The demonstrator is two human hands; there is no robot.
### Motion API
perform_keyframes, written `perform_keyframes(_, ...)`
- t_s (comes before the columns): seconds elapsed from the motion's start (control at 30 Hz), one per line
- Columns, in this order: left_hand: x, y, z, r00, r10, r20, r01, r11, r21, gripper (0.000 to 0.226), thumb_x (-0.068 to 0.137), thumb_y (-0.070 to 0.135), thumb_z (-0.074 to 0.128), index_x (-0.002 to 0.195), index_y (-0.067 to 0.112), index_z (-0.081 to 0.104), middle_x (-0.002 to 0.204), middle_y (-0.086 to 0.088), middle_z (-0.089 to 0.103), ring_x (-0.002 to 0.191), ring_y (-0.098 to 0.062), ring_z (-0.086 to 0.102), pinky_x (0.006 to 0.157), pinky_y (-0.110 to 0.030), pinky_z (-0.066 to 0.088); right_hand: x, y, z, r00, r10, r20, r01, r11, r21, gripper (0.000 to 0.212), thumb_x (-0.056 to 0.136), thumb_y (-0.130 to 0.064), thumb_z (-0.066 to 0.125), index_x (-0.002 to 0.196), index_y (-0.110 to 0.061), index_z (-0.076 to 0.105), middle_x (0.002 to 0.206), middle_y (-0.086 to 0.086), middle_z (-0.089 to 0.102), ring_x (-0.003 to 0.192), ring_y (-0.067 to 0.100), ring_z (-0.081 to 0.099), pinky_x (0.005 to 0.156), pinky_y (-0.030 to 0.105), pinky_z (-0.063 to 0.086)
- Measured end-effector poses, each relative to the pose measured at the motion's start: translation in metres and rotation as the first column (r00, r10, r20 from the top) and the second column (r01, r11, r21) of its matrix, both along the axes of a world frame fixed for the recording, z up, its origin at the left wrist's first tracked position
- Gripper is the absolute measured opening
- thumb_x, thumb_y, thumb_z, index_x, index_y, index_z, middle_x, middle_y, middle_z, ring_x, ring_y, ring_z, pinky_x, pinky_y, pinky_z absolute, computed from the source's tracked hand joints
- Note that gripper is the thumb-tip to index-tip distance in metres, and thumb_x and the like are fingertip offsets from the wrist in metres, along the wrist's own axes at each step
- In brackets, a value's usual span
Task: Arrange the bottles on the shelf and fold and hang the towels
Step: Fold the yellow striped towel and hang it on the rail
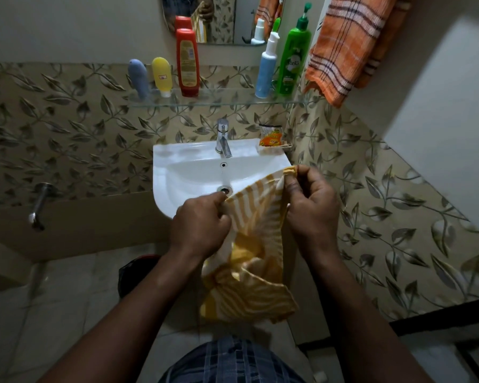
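Observation:
A yellow-and-white striped towel (253, 217) hangs between my hands over the front of the sink. My left hand (201, 223) pinches its top edge on the left. My right hand (310, 203) pinches the upper right corner; the rest droops in loose folds below. On the glass shelf (219, 102) stand a grey-blue tube (138, 77), a yellow tube (161, 76), a red bottle (188, 62), a blue pump bottle (266, 67) and a green pump bottle (291, 59). An orange striped towel (346, 48) hangs at the upper right.
The white sink (177, 167) with a chrome tap (223, 138) sits below the shelf. An orange sachet (271, 136) lies on the sink's back right corner. A mirror (224, 17) hangs above. A wall spout (39, 205) juts out at the left, and a tiled wall closes the right.

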State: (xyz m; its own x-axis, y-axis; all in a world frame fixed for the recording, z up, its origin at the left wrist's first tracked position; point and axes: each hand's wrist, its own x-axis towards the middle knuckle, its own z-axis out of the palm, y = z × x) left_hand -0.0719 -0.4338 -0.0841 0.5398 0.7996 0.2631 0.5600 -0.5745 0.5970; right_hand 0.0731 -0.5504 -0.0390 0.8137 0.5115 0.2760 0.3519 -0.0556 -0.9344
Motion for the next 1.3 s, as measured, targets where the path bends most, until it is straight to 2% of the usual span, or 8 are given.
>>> perform_keyframes(0.23, -0.008, 0.001, -0.038, 0.997, 0.08, -0.017, -0.082, 0.981, -0.176, 0.013, 0.08, 0.013, 0.065, 0.087, 0.022, 0.072, 0.078, -0.005, 0.073, 0.079, -0.034, 0.068, 0.065, -0.037, 0.05, 0.01, -0.001, 0.021, 0.962, -0.065, 0.264, 0.072, 0.997, -0.015, 0.006, 0.096, -0.025, 0.07, 0.1, -0.023, 0.074, 0.085, -0.013, 0.073, 0.078, 0.004, 0.07, 0.071, 0.037, 0.063)
perform_keyframes(0.43, -0.003, -0.01, -0.024, 0.931, -0.174, 0.322, 0.143, 0.983, 0.119, 0.038, 0.084, 0.003, 0.058, 0.115, 0.025, 0.056, 0.112, 0.003, 0.07, 0.071, -0.027, 0.066, 0.058, -0.041, 0.055, 0.02, -0.001, 0.034, 0.953, -0.11, 0.283, 0.11, 0.994, 0.015, 0.008, 0.094, -0.026, 0.072, 0.1, -0.023, 0.076, 0.087, -0.012, 0.075, 0.079, 0.005, 0.072, 0.073, 0.03, 0.062)
perform_keyframes(0.57, -0.004, -0.016, -0.033, 0.9, -0.416, 0.129, 0.321, 0.834, 0.449, 0.035, 0.088, 0.008, 0.053, 0.118, 0.026, 0.048, 0.138, -0.005, 0.054, 0.069, -0.028, 0.069, 0.045, -0.027, 0.038, 0.025, -0.004, 0.047, 0.937, -0.147, 0.318, 0.14, 0.989, 0.043, 0.003, 0.093, -0.026, 0.072, 0.095, -0.028, 0.073, 0.082, -0.016, 0.073, 0.075, 0.003, 0.071, 0.07, 0.029, 0.061)
perform_keyframes(0.73, 0.005, -0.018, -0.031, 0.858, -0.499, 0.124, 0.366, 0.763, 0.533, 0.032, 0.096, 0.026, 0.053, 0.128, 0.031, 0.05, 0.149, -0.011, 0.041, 0.099, -0.03, 0.074, 0.048, -0.028, 0.049, 0.024, -0.007, 0.051, 0.933, -0.134, 0.333, 0.126, 0.991, 0.046, 0.002, 0.095, -0.024, 0.069, 0.096, -0.024, 0.071, 0.082, -0.014, 0.072, 0.075, 0.002, 0.068, 0.067, 0.023, 0.058)
perform_keyframes(0.83, 0.021, -0.02, -0.023, 0.855, -0.506, 0.115, 0.415, 0.8, 0.433, 0.039, 0.093, 0.027, 0.061, 0.131, 0.033, 0.051, 0.145, -0.004, 0.048, 0.093, -0.027, 0.072, 0.056, -0.035, 0.056, 0.02, -0.005, 0.047, 0.943, -0.064, 0.328, 0.061, 0.998, 0.021, 0.002, 0.097, -0.019, 0.069, 0.097, -0.018, 0.071, 0.084, -0.012, 0.07, 0.075, 0.0, 0.066, 0.065, 0.015, 0.052)
perform_keyframes(0.97, 0.035, -0.02, -0.019, 0.865, -0.309, 0.396, 0.319, 0.947, 0.044, 0.041, 0.076, 0.007, 0.059, 0.11, 0.03, 0.062, 0.103, 0.014, 0.07, 0.074, -0.005, 0.061, 0.066, -0.035, 0.054, 0.025, -0.007, 0.045, 0.958, -0.025, 0.284, 0.022, 1.0, 0.015, 0.004, 0.098, -0.021, 0.069, 0.1, -0.019, 0.071, 0.086, -0.012, 0.071, 0.079, 0.005, 0.068, 0.07, 0.023, 0.056)
perform_keyframes(1.13, 0.036, -0.021, -0.017, 0.803, -0.244, 0.544, 0.427, 0.872, -0.239, 0.024, 0.098, 0.033, 0.061, 0.115, 0.022, 0.073, 0.105, 0.012, 0.075, 0.091, -0.013, 0.072, 0.074, -0.044, 0.061, 0.03, -0.013, 0.045, 0.965, 0.027, 0.261, -0.034, 0.999, 0.023, 0.004, 0.099, -0.021, 0.068, 0.101, -0.019, 0.071, 0.087, -0.01, 0.072, 0.08, 0.009, 0.07, 0.071, 0.029, 0.059)
perform_keyframes(1.3, 0.044, -0.031, -0.008, 0.761, -0.405, 0.507, 0.514, 0.853, -0.092, 0.034, 0.094, 0.047, 0.071, 0.105, 0.015, 0.079, 0.099, 0.007, 0.074, 0.093, -0.015, 0.071, 0.076, -0.041, 0.059, 0.03, -0.011, 0.045, 0.959, -0.013, 0.284, 0.001, 0.999, 0.043, 0.004, 0.099, -0.018, 0.068, 0.1, -0.02, 0.071, 0.088, -0.01, 0.072, 0.082, 0.008, 0.071, 0.072, 0.027, 0.059)
